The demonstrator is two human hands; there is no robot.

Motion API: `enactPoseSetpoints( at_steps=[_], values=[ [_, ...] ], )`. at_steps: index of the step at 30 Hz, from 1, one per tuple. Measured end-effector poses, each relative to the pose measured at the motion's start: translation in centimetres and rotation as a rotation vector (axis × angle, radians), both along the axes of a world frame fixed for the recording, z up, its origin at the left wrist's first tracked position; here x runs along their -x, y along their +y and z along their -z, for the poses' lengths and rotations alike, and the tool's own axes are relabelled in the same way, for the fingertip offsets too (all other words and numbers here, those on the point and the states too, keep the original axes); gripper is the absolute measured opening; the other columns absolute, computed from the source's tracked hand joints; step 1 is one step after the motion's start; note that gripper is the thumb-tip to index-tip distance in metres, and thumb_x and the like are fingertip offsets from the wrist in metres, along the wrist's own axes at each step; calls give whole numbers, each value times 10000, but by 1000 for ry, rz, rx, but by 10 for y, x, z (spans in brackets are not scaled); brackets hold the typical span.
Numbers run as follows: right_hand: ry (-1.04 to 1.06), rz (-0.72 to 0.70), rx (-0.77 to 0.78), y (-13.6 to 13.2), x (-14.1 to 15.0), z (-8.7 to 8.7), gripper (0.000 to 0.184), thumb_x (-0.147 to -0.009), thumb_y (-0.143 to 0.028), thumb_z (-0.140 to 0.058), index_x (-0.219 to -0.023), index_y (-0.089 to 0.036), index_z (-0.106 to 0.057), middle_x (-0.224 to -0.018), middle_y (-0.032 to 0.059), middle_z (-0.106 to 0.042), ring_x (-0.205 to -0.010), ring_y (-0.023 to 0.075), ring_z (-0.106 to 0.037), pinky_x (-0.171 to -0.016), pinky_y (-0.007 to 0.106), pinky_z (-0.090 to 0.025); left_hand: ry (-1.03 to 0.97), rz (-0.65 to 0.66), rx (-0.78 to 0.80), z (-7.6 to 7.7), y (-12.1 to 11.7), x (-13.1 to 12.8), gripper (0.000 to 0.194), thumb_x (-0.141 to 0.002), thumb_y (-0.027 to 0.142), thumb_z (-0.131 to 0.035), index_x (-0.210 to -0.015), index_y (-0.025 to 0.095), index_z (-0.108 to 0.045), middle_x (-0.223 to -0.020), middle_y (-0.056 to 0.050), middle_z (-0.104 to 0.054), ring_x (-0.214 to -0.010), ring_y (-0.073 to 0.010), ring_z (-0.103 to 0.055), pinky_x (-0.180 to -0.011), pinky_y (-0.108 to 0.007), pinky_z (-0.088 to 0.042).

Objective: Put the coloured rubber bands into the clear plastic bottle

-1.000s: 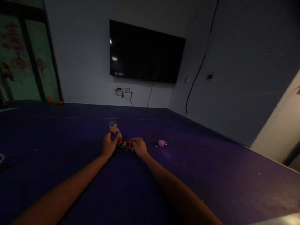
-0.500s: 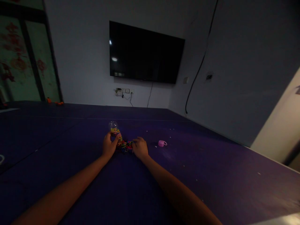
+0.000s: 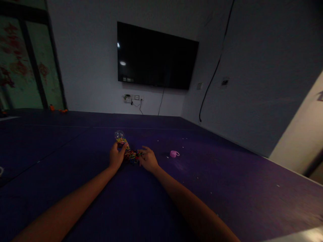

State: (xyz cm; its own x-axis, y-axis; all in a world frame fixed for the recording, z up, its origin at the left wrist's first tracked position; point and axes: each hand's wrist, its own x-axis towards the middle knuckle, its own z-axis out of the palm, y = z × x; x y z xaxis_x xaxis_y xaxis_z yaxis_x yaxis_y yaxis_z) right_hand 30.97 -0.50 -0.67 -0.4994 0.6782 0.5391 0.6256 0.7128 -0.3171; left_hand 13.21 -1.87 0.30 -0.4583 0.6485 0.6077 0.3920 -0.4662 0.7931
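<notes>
My left hand (image 3: 117,158) is closed around a small clear bottle (image 3: 119,135) with a rounded end, tilted with that end pointing away and to the left. Yellow and pink elastic bands (image 3: 122,142) show inside it. Next to the bottle's near end, a tangled pile of multicoloured elastic bands (image 3: 131,156) lies on the purple mat. My right hand (image 3: 149,160) is at the right side of this pile, fingers spread and fingertips touching the bands. Whether a band is caught between them, I cannot tell. A pink cap with a loop (image 3: 173,154) rests on the mat to the right.
The purple mat (image 3: 227,174) has small white specks and seam lines. A television (image 3: 156,57) hangs on the far wall above sockets (image 3: 133,97) with cables. Small orange objects (image 3: 63,111) lie by the glass door at far left. A black cable (image 3: 212,79) runs down the right wall.
My right hand has shifted slightly left into the pile, and its fingers have spread. My left hand and the bottle have moved a little to the left.
</notes>
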Motion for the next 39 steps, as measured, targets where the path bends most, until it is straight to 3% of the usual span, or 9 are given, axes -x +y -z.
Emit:
enactPoseSetpoints(
  at_steps=[5, 14, 21, 25, 29, 39],
  values=[
    [38, 29, -11, 0, 1, 1, 343, -893, -231, -437, -714, -242, -729, -1183, 4, -629, -1272, 201, -397, -1008, 409, -381, 6, 20, -2, -3, -3, -1, 419, -717, 579, -584, -863, 188, -617, -859, -73, -676, -805, -238, -625, -774, -345, -462],
    [0, 9, -47, -6, 3, -2, 386, -932, -282, -379, -784, -207, -728, -1117, 35, -660, -1220, 209, -454, -1003, 401, -391, 76, -51, -14, -5, -7, -2, 361, -727, 535, -594, -847, 195, -617, -840, -75, -668, -806, -249, -618, -762, -349, -454],
    [-34, -8, -82, -13, 4, -6, 379, -936, -305, -369, -847, -184, -717, -1152, 63, -640, -1212, 224, -455, -993, 408, -393, 69, -15, 11, -6, -5, -2, 374, -728, 554, -575, -822, 193, -595, -798, -62, -665, -768, -237, -626, -741, -334, -460],
    [-75, -43, -111, -16, 6, -7, 302, -919, -290, -406, -1041, -201, -668, -1255, 63, -574, -1222, 223, -440, -1002, 420, -377, 90, -3, 25, -8, -8, -4, 399, -737, 577, -547, -828, 191, -591, -801, -60, -673, -751, -229, -630, -730, -333, -471],
    [-139, -13, -110, -19, 7, -7, 384, -909, -319, -423, -1266, -224, -524, -1366, 67, -471, -1270, 239, -383, -1013, 438, -359, 86, -44, 15, -10, -10, -3, 410, -753, 588, -519, -811, 189, -592, -813, -66, -681, -770, -234, -635, -741, -338, -476],
    [-271, 40, -77, -24, 8, -8, 491, -918, -434, -378, -1390, -303, -350, -1501, 57, -246, -1358, 276, -229, -1032, 479, -311, 49, 18, 5, -10, -14, -4, 439, -760, 602, -500, -847, 181, -587, -807, -64, -678, -751, -234, -636, -718, -338, -481]
  ],
)
